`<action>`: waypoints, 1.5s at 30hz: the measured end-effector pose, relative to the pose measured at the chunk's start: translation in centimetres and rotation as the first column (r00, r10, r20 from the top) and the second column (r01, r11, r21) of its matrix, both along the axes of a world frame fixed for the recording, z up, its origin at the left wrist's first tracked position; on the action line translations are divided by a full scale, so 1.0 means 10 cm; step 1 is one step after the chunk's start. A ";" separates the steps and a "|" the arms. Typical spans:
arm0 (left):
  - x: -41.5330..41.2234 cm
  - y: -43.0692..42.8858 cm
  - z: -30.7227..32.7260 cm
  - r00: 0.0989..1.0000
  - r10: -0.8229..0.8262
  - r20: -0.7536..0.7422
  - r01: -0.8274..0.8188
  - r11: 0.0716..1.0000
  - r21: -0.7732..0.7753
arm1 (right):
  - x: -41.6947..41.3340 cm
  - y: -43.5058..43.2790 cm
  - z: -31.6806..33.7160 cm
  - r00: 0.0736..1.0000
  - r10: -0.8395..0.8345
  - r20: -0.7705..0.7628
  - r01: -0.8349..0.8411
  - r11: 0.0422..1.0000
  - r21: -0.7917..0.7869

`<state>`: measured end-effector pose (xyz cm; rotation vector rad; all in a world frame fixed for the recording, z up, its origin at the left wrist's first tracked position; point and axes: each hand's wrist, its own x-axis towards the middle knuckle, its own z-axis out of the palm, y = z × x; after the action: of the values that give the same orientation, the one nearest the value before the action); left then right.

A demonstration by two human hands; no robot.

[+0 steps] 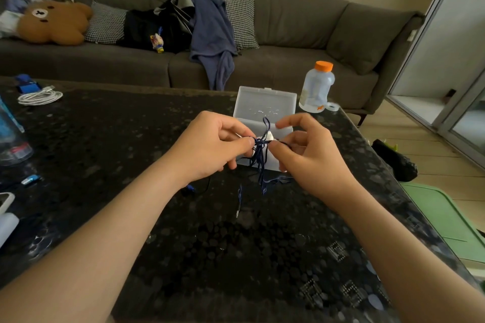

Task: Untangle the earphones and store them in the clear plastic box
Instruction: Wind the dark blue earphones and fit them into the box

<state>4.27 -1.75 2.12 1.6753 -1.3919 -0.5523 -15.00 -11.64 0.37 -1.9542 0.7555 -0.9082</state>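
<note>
The dark blue earphones (260, 157) hang as a tangled bunch of cord above the dark table, just in front of the clear plastic box (265, 102). My left hand (210, 147) pinches the knot from the left between thumb and forefinger. My right hand (307, 155) pinches the same knot from the right. One loop of cord sticks up above the knot. Loose strands dangle down to the table, where the plug end (238, 211) and a blue earbud (190, 189) lie. The box stands with its lid raised, partly hidden behind my hands.
A plastic bottle with an orange cap (316, 86) stands right of the box. A coiled white cable (39, 97) lies far left, and small items line the table's left edge. A grey sofa (301, 34) runs behind the table. Floor and a green mat (443, 220) lie to the right.
</note>
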 end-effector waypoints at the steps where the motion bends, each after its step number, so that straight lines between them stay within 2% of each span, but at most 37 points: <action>1: 0.00 0.00 0.00 1.000 -0.004 -0.011 0.004 1.000 0.010 | 0.00 0.00 0.00 1.000 0.014 0.019 -0.013 1.000 -0.028; 4: 0.01 -0.01 0.00 0.999 -0.009 -0.034 0.009 1.000 0.015 | 0.00 0.00 0.01 0.999 0.053 0.004 -0.052 0.995 -0.089; 8: 0.02 -0.03 -0.03 0.998 -0.029 -0.049 0.030 0.999 0.026 | -0.01 0.00 0.01 0.997 0.012 -0.077 -0.026 0.981 -0.192; 12: 0.04 -0.03 -0.02 0.995 -0.063 -0.071 0.068 0.996 0.061 | -0.02 -0.03 0.02 0.995 0.010 -0.103 -0.031 0.978 -0.207; 15: 0.04 -0.03 0.00 0.984 -0.095 -0.151 0.111 0.989 0.101 | -0.02 -0.02 0.03 0.993 -0.005 -0.121 -0.024 0.972 -0.233; 20: 0.06 -0.04 -0.01 0.971 -0.108 -0.214 0.133 0.986 0.105 | -0.03 0.00 0.06 0.996 0.023 -0.089 -0.042 0.974 -0.221; 24: 0.05 -0.06 -0.06 0.991 -0.051 -0.126 0.059 0.996 0.064 | -0.04 0.00 0.09 0.996 0.079 -0.051 -0.086 0.985 -0.148; 28: 0.04 -0.05 -0.06 0.996 -0.030 -0.086 0.026 0.998 -0.051 | -0.04 0.01 0.09 0.996 0.075 -0.043 -0.079 0.991 -0.110; 36: -0.01 -0.04 -0.04 0.992 -0.085 -0.088 0.072 0.986 -0.149 | -0.02 0.02 0.10 0.999 0.038 0.007 -0.039 0.998 0.041; 45: -0.07 -0.02 -0.04 0.991 -0.030 0.132 0.061 0.970 -0.233 | 0.00 -0.01 0.09 0.996 0.090 0.014 -0.090 0.958 0.272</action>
<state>3.52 -1.94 1.74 1.5101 -1.5277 -0.2937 -15.05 -11.71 1.30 -1.7300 0.7425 -0.7104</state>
